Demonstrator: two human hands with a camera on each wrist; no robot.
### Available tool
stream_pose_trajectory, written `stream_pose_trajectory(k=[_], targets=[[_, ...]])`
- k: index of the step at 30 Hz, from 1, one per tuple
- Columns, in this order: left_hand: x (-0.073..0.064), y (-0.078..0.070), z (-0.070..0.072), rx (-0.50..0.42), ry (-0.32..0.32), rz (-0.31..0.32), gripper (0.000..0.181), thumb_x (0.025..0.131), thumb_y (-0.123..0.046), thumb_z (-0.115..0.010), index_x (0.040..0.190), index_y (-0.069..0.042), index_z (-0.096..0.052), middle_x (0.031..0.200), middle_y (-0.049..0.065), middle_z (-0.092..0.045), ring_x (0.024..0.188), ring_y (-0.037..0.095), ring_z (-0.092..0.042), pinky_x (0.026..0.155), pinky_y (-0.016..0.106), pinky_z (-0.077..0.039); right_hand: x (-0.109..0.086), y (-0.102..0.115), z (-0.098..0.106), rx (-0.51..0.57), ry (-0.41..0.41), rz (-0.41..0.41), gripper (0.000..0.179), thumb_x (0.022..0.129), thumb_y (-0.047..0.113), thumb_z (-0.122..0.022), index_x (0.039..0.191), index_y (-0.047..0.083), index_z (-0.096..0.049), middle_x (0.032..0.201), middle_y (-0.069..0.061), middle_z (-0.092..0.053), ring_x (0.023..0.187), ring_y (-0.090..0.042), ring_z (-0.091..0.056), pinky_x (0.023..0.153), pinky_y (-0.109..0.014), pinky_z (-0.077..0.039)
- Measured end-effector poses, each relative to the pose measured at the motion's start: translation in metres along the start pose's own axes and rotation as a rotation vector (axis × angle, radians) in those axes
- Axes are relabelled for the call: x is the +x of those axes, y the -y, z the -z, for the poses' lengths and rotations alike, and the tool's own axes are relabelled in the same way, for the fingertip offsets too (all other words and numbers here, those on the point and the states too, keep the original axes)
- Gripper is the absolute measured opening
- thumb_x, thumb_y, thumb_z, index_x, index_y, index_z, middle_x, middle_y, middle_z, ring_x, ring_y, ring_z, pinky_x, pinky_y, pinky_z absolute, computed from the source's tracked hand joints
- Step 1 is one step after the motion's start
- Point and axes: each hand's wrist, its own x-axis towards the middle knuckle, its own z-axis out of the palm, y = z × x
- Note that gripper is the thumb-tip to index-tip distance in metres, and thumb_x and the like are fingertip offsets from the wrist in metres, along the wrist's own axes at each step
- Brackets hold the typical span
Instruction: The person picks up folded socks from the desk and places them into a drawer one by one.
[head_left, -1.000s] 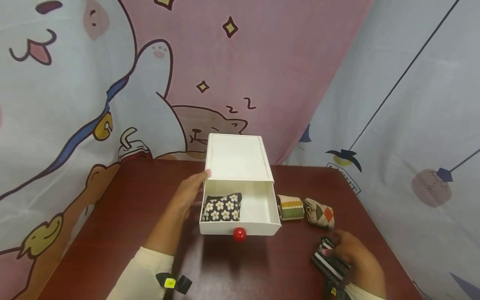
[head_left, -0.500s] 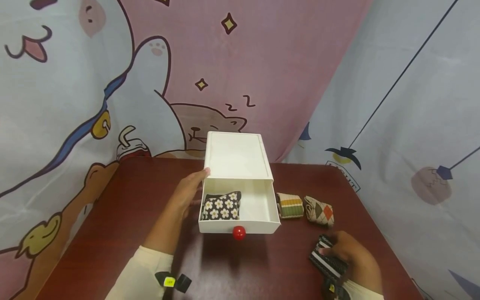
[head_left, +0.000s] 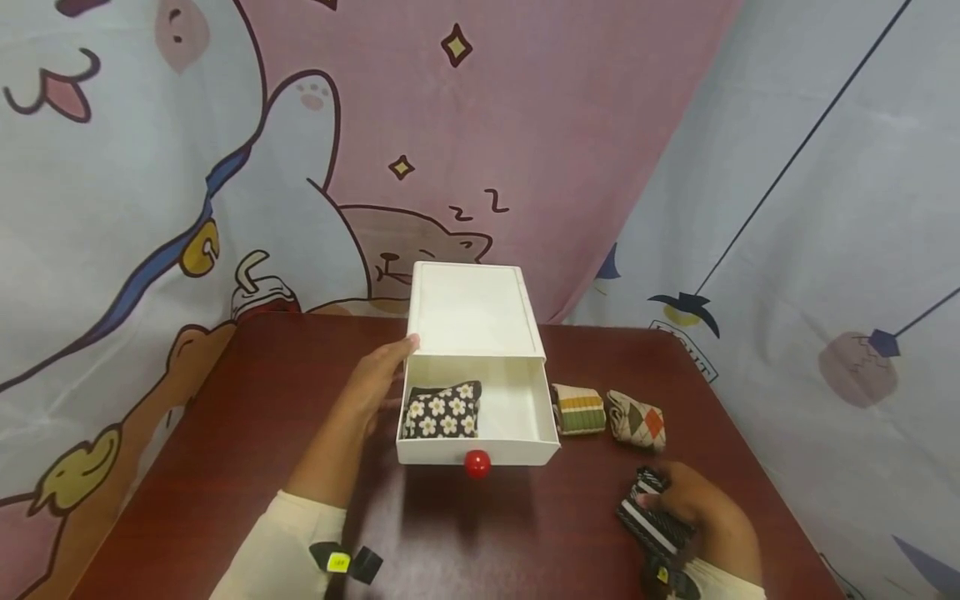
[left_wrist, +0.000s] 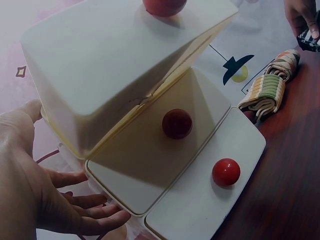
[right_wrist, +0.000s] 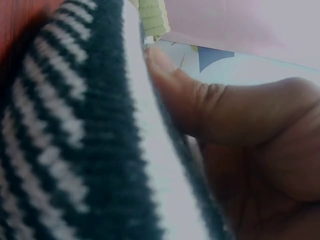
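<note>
A white drawer cabinet [head_left: 476,308] with red ball knobs stands on the table, its top drawer [head_left: 517,452] pulled out. Inside, at the left, lies a folded black sock with white daisies [head_left: 442,412]. My left hand [head_left: 371,382] rests against the cabinet's left side, thumb at the upper edge; in the left wrist view its fingers [left_wrist: 100,220] are extended along the side. At the table's right front, my right hand [head_left: 705,508] pinches a folded black-and-white striped sock [right_wrist: 105,130], the thumb pressing on its white band. The other fingers are mostly hidden.
Right of the drawer lie a folded sock with yellow, white and green stripes [head_left: 581,410] and a beige argyle sock [head_left: 636,420]. Two lower drawers [left_wrist: 235,150] are closed beneath the pulled-out one. A printed cloth [head_left: 570,125] hangs behind the dark red table [head_left: 262,417].
The whole scene shifts slightly up with the head camera. The right hand, still holding the striped sock, and the left hand on the cabinet have stayed nearly in place.
</note>
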Motion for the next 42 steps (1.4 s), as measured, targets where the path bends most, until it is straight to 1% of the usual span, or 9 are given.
stream_pose_trajectory(k=[9,15,20,23,27,30,32,38,42], targets=[[-0.001,-0.002,0.001,0.007,-0.013,0.006,0.070,0.105,-0.057,-0.061,0.156,-0.009,-0.055,0.155,0.022,-0.061,0.148,0.040,-0.056,0.110,0.058,-0.054,-0.003,0.006,0.000,0.079,0.025,-0.022,0.079,0.093,0.016,-0.087,0.146,-0.022,-0.043,0.131,-0.043,-0.062,0.121,-0.055,-0.063,0.104,-0.068,-0.053],[-0.001,-0.001,0.001,0.010,-0.007,0.006,0.071,0.106,-0.057,-0.060,0.158,-0.009,-0.054,0.155,0.023,-0.061,0.148,0.041,-0.056,0.108,0.056,-0.055,-0.005,0.008,0.000,0.166,0.054,-0.049,0.067,0.095,0.011,-0.084,0.142,-0.018,-0.046,0.120,-0.034,-0.066,0.103,-0.039,-0.069,0.087,-0.051,-0.061],[-0.001,-0.001,0.001,0.016,-0.002,0.012,0.071,0.106,-0.058,-0.059,0.159,-0.010,-0.053,0.152,0.025,-0.063,0.148,0.041,-0.057,0.107,0.056,-0.056,-0.007,0.008,0.003,0.110,0.048,-0.033,0.080,0.096,0.019,-0.085,0.152,-0.018,-0.039,0.136,-0.043,-0.059,0.124,-0.056,-0.062,0.103,-0.065,-0.054],[-0.002,-0.001,0.001,0.019,-0.001,0.009,0.072,0.106,-0.058,-0.060,0.159,-0.009,-0.052,0.153,0.025,-0.062,0.148,0.042,-0.056,0.107,0.056,-0.056,-0.008,0.008,0.006,0.092,0.036,-0.002,0.071,0.095,0.018,-0.085,0.144,-0.015,-0.046,0.126,-0.037,-0.064,0.116,-0.052,-0.065,0.100,-0.061,-0.055],[-0.001,0.000,0.001,0.018,-0.004,0.005,0.072,0.106,-0.059,-0.060,0.158,-0.009,-0.053,0.152,0.025,-0.063,0.146,0.042,-0.058,0.103,0.052,-0.059,-0.008,0.010,0.010,0.056,0.020,0.028,0.073,0.095,0.023,-0.086,0.144,-0.015,-0.048,0.134,-0.040,-0.062,0.124,-0.055,-0.062,0.104,-0.063,-0.053],[-0.001,0.000,0.001,0.018,-0.001,0.005,0.072,0.106,-0.059,-0.060,0.157,-0.009,-0.055,0.149,0.025,-0.065,0.145,0.040,-0.059,0.099,0.048,-0.060,-0.008,0.013,0.013,0.046,0.011,0.025,0.091,0.097,0.031,-0.085,0.155,-0.020,-0.037,0.155,-0.048,-0.043,0.146,-0.067,-0.041,0.116,-0.076,-0.041],[-0.001,-0.001,0.001,0.022,0.000,0.004,0.072,0.106,-0.060,-0.060,0.157,-0.009,-0.055,0.149,0.025,-0.065,0.145,0.040,-0.059,0.099,0.048,-0.059,-0.007,0.014,0.014,0.059,0.008,0.036,0.093,0.098,0.033,-0.083,0.157,-0.019,-0.035,0.160,-0.049,-0.036,0.150,-0.069,-0.034,0.118,-0.079,-0.036],[-0.001,-0.001,0.001,0.023,0.006,0.005,0.073,0.106,-0.059,-0.060,0.158,-0.009,-0.054,0.150,0.025,-0.065,0.146,0.040,-0.059,0.103,0.051,-0.058,-0.007,0.018,0.015,0.112,-0.075,0.147,0.087,0.097,0.025,-0.084,0.155,-0.021,-0.038,0.158,-0.047,-0.043,0.150,-0.068,-0.036,0.118,-0.078,-0.037],[-0.001,-0.001,0.001,0.021,0.006,0.009,0.072,0.106,-0.060,-0.060,0.158,-0.009,-0.054,0.150,0.025,-0.065,0.146,0.039,-0.059,0.103,0.051,-0.058,-0.007,0.021,0.014,0.123,-0.128,0.226,0.076,0.096,0.024,-0.085,0.149,-0.016,-0.049,0.147,-0.038,-0.061,0.142,-0.058,-0.053,0.113,-0.063,-0.050]])
